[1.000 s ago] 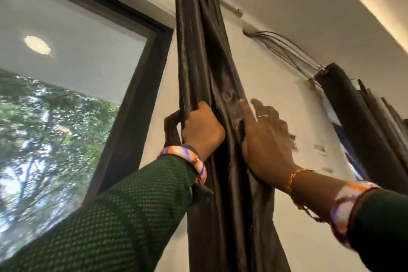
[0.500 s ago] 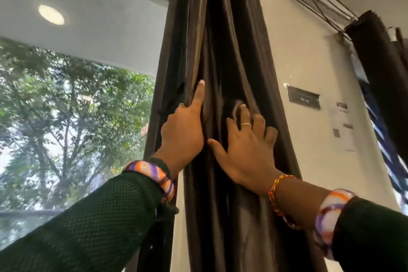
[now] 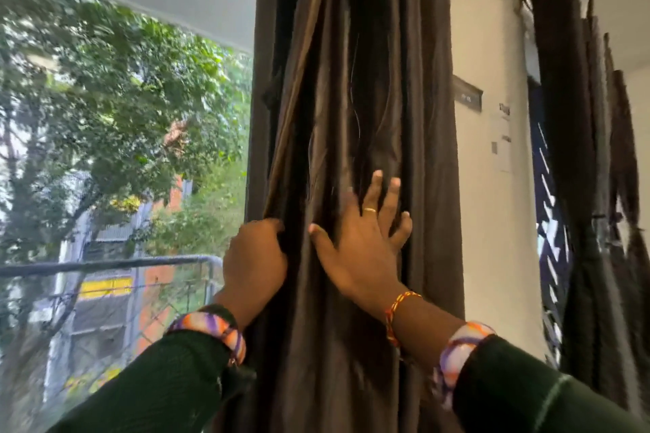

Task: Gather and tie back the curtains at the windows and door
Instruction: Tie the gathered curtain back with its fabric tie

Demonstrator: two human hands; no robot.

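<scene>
Both hands [image 3: 254, 257] [image 3: 362, 250] on the gathered brown curtain [image 3: 355, 81]

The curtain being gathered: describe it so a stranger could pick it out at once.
Start at the big window with trees outside; the curtain hangs at its right edge, bunched into dark brown folds. The left hand grips its left edge and the right hand lies flat on its front. The other curtain, further right, has no hands on it.

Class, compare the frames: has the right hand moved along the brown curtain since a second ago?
Yes. Against the wall plaque, the right hand now lies lower on the brown curtain, having slid down.
</scene>
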